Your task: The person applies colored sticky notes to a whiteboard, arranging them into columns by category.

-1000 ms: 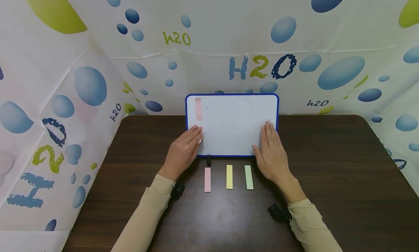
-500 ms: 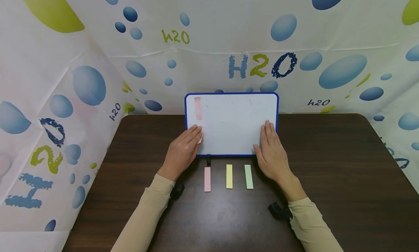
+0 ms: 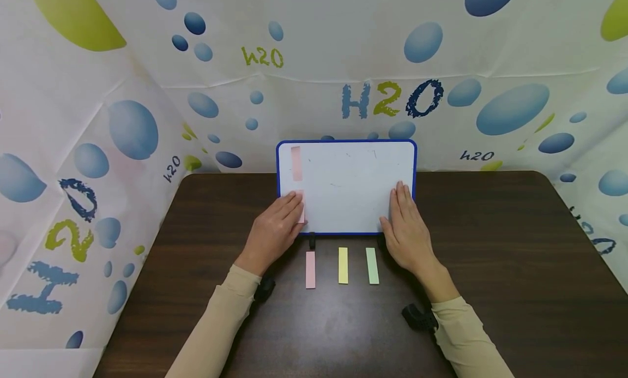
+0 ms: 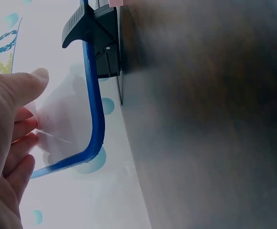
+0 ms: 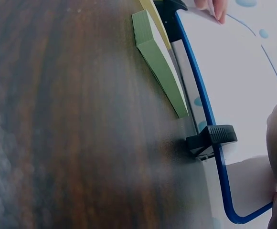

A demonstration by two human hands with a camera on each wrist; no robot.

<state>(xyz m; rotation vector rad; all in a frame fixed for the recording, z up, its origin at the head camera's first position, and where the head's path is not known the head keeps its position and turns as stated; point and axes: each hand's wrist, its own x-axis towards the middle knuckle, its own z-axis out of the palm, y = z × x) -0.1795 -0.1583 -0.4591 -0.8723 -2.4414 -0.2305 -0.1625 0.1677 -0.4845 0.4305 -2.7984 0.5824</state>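
Note:
A small whiteboard (image 3: pixel 350 203) with a blue frame stands leaning back on the table. My left hand (image 3: pixel 275 228) lies at its lower left, fingertips over a pink sticky note (image 3: pixel 301 216) whose right edge shows beside them. In the left wrist view the thumb (image 4: pixel 31 87) stands apart from the fingers, which touch the white surface. Above that hand, a second pink sticky note (image 3: pixel 296 163) is stuck near the top left corner. On the other side, my right hand (image 3: pixel 409 228) rests with straight fingers along the board's right edge, holding nothing.
In front of the board lie a pink sticky-note pad (image 3: pixel 311 270), a yellow pad (image 3: pixel 343 265) and a green pad (image 3: pixel 372 265) on the dark wooden table (image 3: pixel 490 247). Black clip feet (image 5: pixel 212 138) grip the board's lower edge. A printed curtain (image 3: pixel 324 34) hangs behind.
My left fingers have shifted slightly, and more of the lower pink note now shows beside them. The left thumb has moved down a little. My right hand stays in place.

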